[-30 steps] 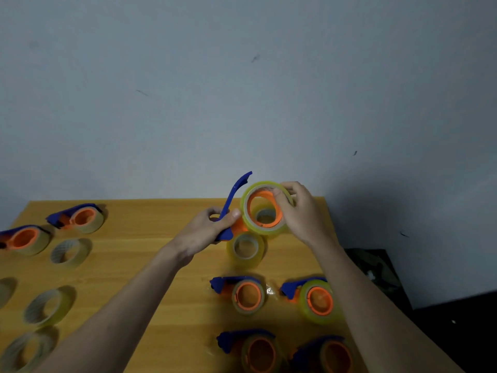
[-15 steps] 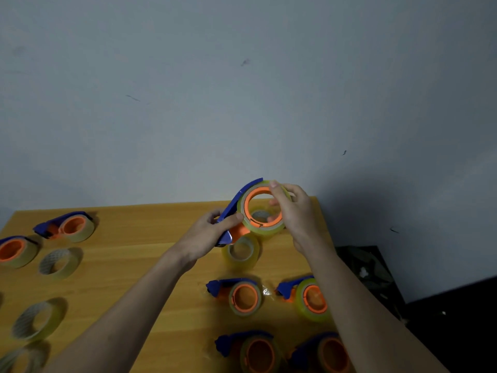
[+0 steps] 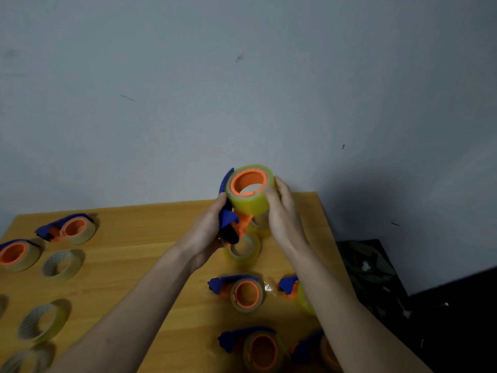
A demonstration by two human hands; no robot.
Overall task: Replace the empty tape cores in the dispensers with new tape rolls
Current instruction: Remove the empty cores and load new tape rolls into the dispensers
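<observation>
Near the bottom edge, right of centre, two blue and orange dispensers [image 3: 258,348] lie on a wooden table [image 3: 150,254], partly cut off by the frame. Just above them lie two more [image 3: 239,290], each loaded with a roll on an orange hub. Down the left side lie thin, nearly spent rolls [image 3: 41,323], and at the left edge two further dispensers [image 3: 68,228].

At centre frame, both hands hold one dispenser [image 3: 231,222] up above the table's far edge. The left hand [image 3: 205,232] grips its blue handle, fingers curled round it. The right hand [image 3: 282,214] grips a full yellow tape roll [image 3: 251,203] from the right side, fingers wrapped behind it. The roll sits on the dispenser's orange hub [image 3: 248,181], whose open ring faces up towards the camera (the blue guard curves round the roll's left edge). A loose yellow roll [image 3: 243,250] lies on the table directly below the hands.

A second ago the roll faced the camera side-on as a thin ring, with the blue arm swung out to the upper left; now the arm lies against the roll and the roll's broad side shows.

Behind the table rises a plain grey wall [image 3: 188,90]. At lower right, dark clutter [image 3: 376,270] sits in shadow.
</observation>
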